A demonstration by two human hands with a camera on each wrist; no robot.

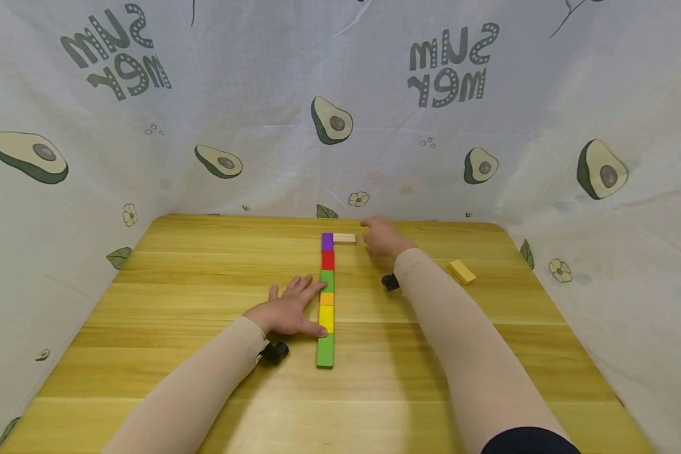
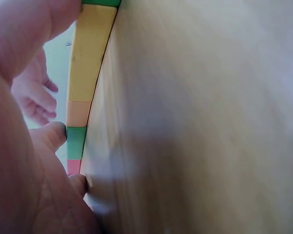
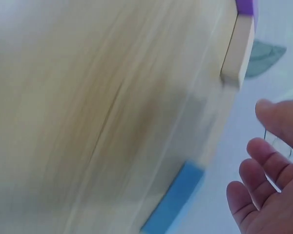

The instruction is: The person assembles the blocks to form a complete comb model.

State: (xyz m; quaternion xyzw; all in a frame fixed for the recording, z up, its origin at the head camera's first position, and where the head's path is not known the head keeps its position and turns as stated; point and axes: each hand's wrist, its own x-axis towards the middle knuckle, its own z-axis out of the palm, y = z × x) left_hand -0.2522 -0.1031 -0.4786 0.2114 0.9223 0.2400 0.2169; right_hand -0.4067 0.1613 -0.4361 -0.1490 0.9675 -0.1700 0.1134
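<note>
A straight line of coloured wooden blocks runs away from me, from a near green block (image 1: 325,353) through yellow (image 1: 326,320), orange (image 1: 326,299), green (image 1: 326,277) and red (image 1: 328,260) to purple (image 1: 327,241). Beside the purple end lies a plain wood block (image 1: 344,239), at a right angle to the line. My left hand (image 1: 286,312) has its fingers spread; its thumb and a fingertip touch the line's left side. Past the plain block, my right hand (image 1: 387,237) hovers with relaxed fingers and holds nothing. A blue block (image 3: 173,200) lies near that hand in the right wrist view.
A loose yellow block (image 1: 462,272) lies on the right of the wooden table (image 1: 204,265). Next to it, a bit of green (image 1: 450,276) shows from behind the right sleeve. A patterned cloth (image 1: 261,82) encloses the table's back and sides.
</note>
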